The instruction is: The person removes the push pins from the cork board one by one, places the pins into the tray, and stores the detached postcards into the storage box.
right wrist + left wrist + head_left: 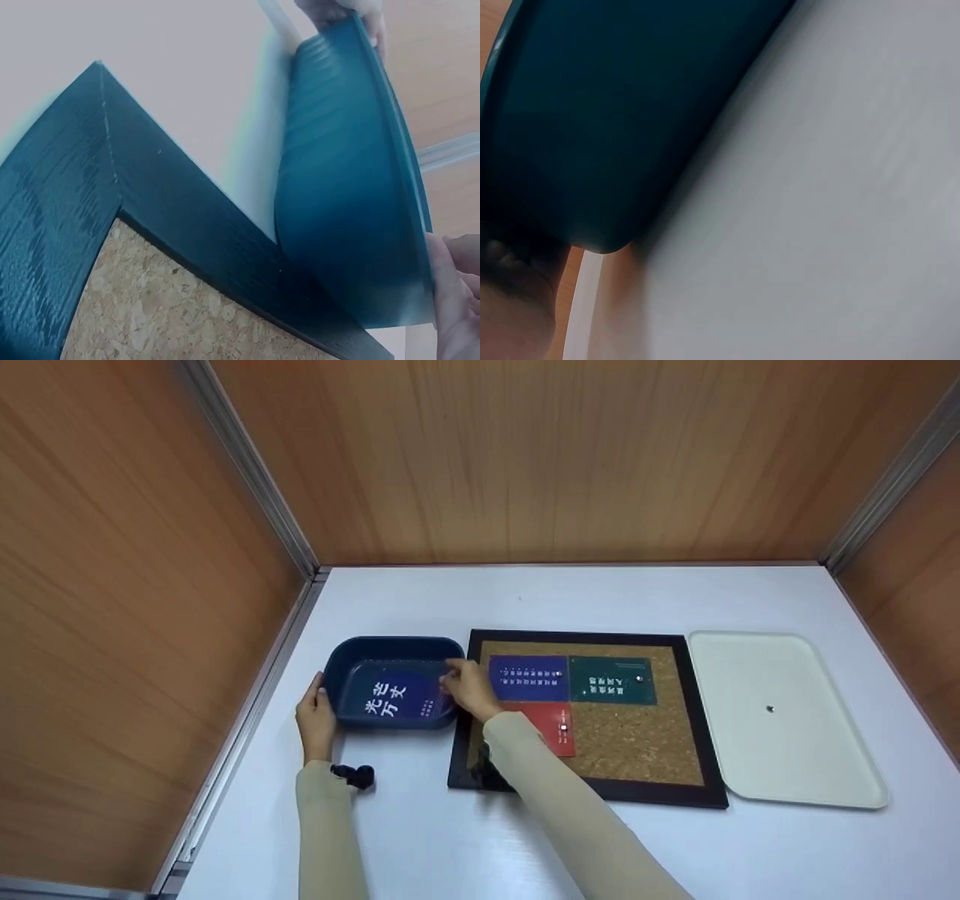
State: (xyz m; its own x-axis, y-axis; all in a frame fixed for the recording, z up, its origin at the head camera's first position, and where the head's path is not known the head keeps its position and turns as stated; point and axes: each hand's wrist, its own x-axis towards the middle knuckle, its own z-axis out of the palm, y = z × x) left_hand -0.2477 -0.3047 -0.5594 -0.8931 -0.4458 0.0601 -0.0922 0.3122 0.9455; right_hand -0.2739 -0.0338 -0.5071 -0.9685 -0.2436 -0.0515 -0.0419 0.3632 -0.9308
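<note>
My left hand (316,718) grips the left rim of a dark blue-green plastic basin (394,723), with the thumb on the near side. In the basin lies a blue card (409,694) with large white characters. My right hand (471,688) reaches over the basin's right rim, its curled thumb and fingers pinching the card's right edge. The right wrist view shows the basin wall (345,165) between both hands, but the fingertips inside are hidden. Most of the left wrist view is the basin's outer side (615,112).
Right of the basin lies a black-framed cork board (630,742) bearing a blue-purple card (529,679), a green card (611,681) and a red card (551,731), with small silver pins. A white tray (795,690) with a small silver piece stands farther right. Wood-grain panels surround the white table (420,825).
</note>
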